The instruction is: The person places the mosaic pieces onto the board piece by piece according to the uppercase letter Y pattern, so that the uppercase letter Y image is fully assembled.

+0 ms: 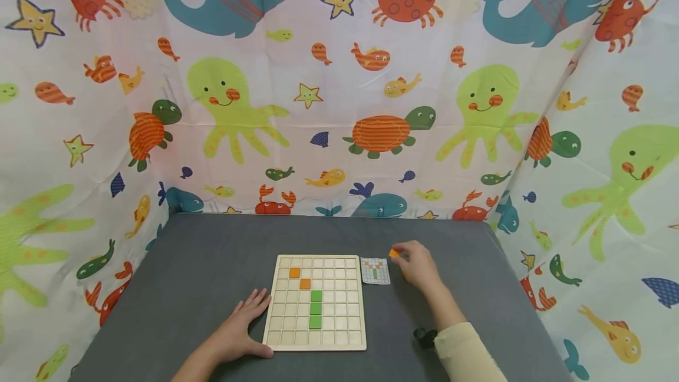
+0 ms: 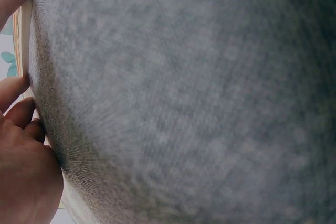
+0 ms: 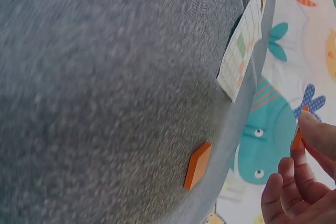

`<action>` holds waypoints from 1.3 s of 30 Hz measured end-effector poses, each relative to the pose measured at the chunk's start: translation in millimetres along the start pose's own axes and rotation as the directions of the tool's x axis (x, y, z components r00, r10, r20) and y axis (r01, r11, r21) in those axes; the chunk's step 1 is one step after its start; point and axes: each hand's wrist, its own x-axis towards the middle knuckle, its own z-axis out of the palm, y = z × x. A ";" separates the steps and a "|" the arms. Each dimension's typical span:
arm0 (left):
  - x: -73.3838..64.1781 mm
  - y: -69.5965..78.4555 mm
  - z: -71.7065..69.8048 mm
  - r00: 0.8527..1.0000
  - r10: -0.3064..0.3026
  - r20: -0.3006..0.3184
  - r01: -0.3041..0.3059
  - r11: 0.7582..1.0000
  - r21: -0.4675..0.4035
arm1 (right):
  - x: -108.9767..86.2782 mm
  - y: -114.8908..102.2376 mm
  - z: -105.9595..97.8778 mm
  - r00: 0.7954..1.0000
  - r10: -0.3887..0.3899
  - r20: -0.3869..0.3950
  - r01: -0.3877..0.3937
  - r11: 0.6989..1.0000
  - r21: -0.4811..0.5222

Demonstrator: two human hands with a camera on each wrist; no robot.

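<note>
A pale wooden grid board (image 1: 345,308) lies on the table. Two orange tiles (image 1: 294,273) step diagonally down to a column of three green tiles (image 1: 315,309) on it. My left hand (image 1: 241,329) rests along the board's left edge, fingers spread and thumb at the near corner. Right of the board, my right hand (image 1: 420,267) pinches an orange square tile (image 3: 298,136) between thumb and fingers, raised over the table. Below that hand another orange tile (image 3: 198,165) lies on the cloth, mostly hidden by the hand in the head view.
Against the board's upper right side lies a small printed card (image 1: 375,271) showing a grid with coloured squares. A black object (image 1: 424,338) is at the right sleeve's cuff. Grey cloth (image 1: 223,252) covers the table, and a sea-animal curtain (image 1: 329,152) hangs around its back and sides.
</note>
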 end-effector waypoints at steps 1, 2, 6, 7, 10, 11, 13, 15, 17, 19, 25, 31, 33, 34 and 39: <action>0.3 -0.2 0.0 1.000 0.003 -0.002 -0.003 1.000 0.001 | -0.1 -1.8 1.5 1.000 -0.006 -0.003 0.006 1.000 0.001; 0.4 -0.2 -0.3 1.000 0.005 0.000 -0.005 1.000 0.002 | -0.4 -4.0 2.9 1.000 -0.008 -0.004 0.008 1.000 0.005; 0.5 0.1 -1.4 1.000 0.010 0.002 -0.010 1.000 0.002 | -1.7 -10.9 8.1 1.000 -0.030 -0.004 0.030 0.999 0.010; 0.5 0.3 -1.7 1.000 0.010 0.003 -0.010 1.000 0.002 | -2.0 -12.6 9.2 0.999 -0.035 -0.003 0.035 0.999 0.013; 0.3 1.6 -2.3 1.000 0.010 0.008 -0.010 1.000 -0.003 | -3.5 -17.0 12.0 0.998 -0.059 0.001 0.059 0.998 0.019; 0.2 1.9 -2.3 1.000 0.010 0.010 -0.010 1.000 -0.005 | -4.1 -18.6 12.8 0.998 -0.065 0.004 0.065 0.998 0.024; 0.2 2.4 -2.0 1.000 0.007 0.011 -0.007 1.000 -0.011 | -5.0 -21.4 14.6 0.997 -0.073 0.012 0.073 0.997 0.029; -0.2 2.9 -1.8 1.000 0.008 0.014 -0.008 1.000 -0.014 | -6.1 -24.3 16.9 0.997 -0.074 0.017 0.073 0.997 0.033; -0.7 3.4 -1.8 1.000 0.006 0.013 -0.006 1.000 -0.014 | -7.0 -26.7 19.6 0.997 -0.072 0.025 0.071 0.997 0.039; -1.0 3.8 -1.8 1.000 0.004 0.013 -0.004 1.000 -0.013 | -7.5 -28.9 22.4 0.997 -0.074 0.027 0.073 0.997 0.036; -1.8 4.5 -2.2 1.000 0.003 0.017 -0.003 1.000 -0.015 | -9.4 -38.6 26.3 0.995 -0.099 0.027 0.098 0.994 0.053; -1.5 4.2 -2.6 1.000 0.005 0.008 -0.005 1.000 -0.014 | -11.2 -49.9 27.6 0.992 -0.120 0.045 0.116 0.990 0.082; -1.4 3.9 -2.7 1.000 0.004 0.004 -0.004 1.000 -0.012 | -11.1 -52.7 29.1 0.990 -0.129 0.056 0.124 0.988 0.087; -1.5 4.1 -2.9 1.000 0.003 0.003 -0.003 1.000 -0.013 | -11.0 -53.8 30.1 0.989 -0.135 0.060 0.129 0.988 0.088; -1.7 5.7 -3.1 1.000 -0.001 0.006 0.001 1.000 -0.011 | -11.2 -59.6 36.6 0.986 -0.146 0.079 0.139 0.986 0.089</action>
